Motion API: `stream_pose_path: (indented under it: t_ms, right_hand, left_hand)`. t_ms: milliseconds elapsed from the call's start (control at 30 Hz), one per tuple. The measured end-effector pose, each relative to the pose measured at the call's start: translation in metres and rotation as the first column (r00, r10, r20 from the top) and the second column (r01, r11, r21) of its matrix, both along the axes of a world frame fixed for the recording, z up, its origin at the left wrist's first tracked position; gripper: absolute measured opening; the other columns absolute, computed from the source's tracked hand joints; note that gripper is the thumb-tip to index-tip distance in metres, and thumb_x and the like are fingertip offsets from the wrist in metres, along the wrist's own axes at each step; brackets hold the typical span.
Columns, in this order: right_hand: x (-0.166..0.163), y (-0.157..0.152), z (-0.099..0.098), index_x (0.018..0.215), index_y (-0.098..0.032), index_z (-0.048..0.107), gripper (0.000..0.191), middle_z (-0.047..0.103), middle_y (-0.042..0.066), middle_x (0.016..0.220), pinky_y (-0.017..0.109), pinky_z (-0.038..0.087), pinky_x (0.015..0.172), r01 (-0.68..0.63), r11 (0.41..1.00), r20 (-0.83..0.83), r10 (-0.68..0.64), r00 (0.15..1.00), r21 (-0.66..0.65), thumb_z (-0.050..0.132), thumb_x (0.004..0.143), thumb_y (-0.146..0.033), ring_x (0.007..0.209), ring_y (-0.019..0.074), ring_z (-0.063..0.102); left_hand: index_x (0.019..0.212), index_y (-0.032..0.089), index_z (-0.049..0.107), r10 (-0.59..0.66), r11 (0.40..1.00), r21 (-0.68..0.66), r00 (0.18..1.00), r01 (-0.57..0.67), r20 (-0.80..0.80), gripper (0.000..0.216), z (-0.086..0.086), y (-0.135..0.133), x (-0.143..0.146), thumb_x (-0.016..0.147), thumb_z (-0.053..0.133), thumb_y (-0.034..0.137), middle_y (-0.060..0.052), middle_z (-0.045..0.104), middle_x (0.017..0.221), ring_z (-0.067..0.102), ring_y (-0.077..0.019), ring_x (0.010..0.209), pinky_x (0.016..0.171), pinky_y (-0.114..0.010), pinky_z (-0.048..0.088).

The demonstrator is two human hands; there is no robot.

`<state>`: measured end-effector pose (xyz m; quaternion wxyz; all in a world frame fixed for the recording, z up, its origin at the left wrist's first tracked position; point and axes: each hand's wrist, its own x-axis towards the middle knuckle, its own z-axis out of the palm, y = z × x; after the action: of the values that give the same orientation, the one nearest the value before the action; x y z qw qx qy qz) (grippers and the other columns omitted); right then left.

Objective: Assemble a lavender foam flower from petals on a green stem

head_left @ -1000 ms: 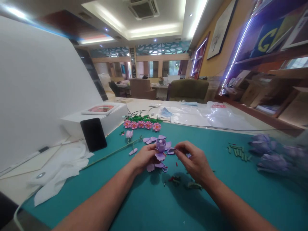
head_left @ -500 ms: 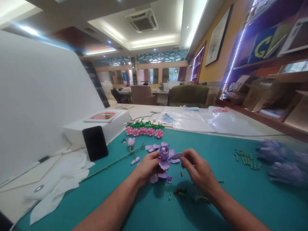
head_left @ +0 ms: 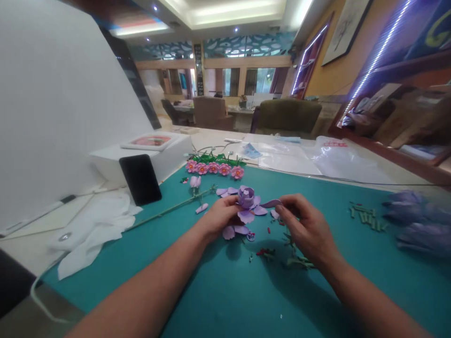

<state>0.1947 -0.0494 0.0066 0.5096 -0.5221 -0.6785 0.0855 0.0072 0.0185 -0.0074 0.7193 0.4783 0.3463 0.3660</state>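
Observation:
A partly built purple toy flower (head_left: 246,199) with a cupped centre and spread petals is held above the green mat by my left hand (head_left: 222,216), its fingers closed on the flower's left side. My right hand (head_left: 306,225) pinches the outer end of a long purple petal (head_left: 270,203), whose inner end meets the flower's right side; whether it is attached I cannot tell. Loose purple petals (head_left: 229,232) lie just below my left hand, and others (head_left: 226,192) lie behind it. Small red and green pieces (head_left: 267,254) rest on the mat below the flower.
A long green stem (head_left: 165,212) lies at the left beside a black tablet-like panel (head_left: 140,179) and white wrapping (head_left: 95,230). Pink flowers (head_left: 213,168) line the mat's far edge. At right are green sticks (head_left: 368,218) and bagged purple parts (head_left: 419,225).
The view has tilted downward, so the mat and objects sit higher in the picture. Both hands keep hold of the flower and petal, with little change between them.

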Motion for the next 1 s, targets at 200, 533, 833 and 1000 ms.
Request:
stream_pose_path:
  t_ms: [200,533,833,1000]
  right_hand:
    - [-0.0031,-0.0031,0.0048,0.083,-0.021,0.058,0.008,0.059,0.001,0.073,0.026,0.046,0.059,-0.042,0.995,0.098,0.033,0.995,0.089,0.055,0.087,-0.028,0.063,0.0140,0.056]
    - [-0.0073,-0.0059,0.0043,0.081,-0.022,0.055,0.009,0.062,0.004,0.082,0.027,0.048,0.067,-0.100,0.977,0.282,0.044,0.958,0.186,0.053,0.087,-0.015,0.077,0.0158,0.060]
    - [-0.0078,-0.0065,0.0031,0.083,-0.022,0.055,0.009,0.063,0.005,0.084,0.028,0.049,0.068,-0.106,0.967,0.363,0.015,0.932,0.232,0.052,0.088,-0.016,0.078,0.0163,0.061]
    - [-0.0078,-0.0066,0.0016,0.084,-0.022,0.055,0.009,0.063,0.005,0.085,0.028,0.049,0.069,-0.103,0.964,0.373,0.004,0.928,0.244,0.051,0.088,-0.016,0.079,0.0163,0.062]
  left_hand:
    - [0.088,0.013,0.068,-0.016,0.999,0.030,1.000,0.017,-0.005,0.031,0.0044,-0.0023,0.0016,0.062,0.076,0.027,-0.005,0.067,0.073,0.059,-0.0110,0.060,0.058,-0.022,0.048]
    - [0.093,0.012,0.070,-0.028,0.993,0.116,0.999,0.032,-0.030,0.041,0.0043,-0.0027,0.0020,0.061,0.079,0.037,-0.003,0.064,0.069,0.057,-0.0104,0.061,0.058,-0.021,0.044]
    - [0.082,0.012,0.068,-0.032,0.989,0.142,0.999,0.037,-0.036,0.028,0.0039,-0.0024,0.0025,0.065,0.074,0.034,-0.003,0.063,0.070,0.055,-0.0090,0.060,0.059,-0.022,0.043]
    - [0.086,0.012,0.068,-0.016,0.988,0.154,0.998,0.025,-0.061,0.031,0.0018,-0.0021,0.0020,0.065,0.075,0.035,-0.001,0.060,0.067,0.055,-0.0089,0.059,0.062,-0.024,0.043]
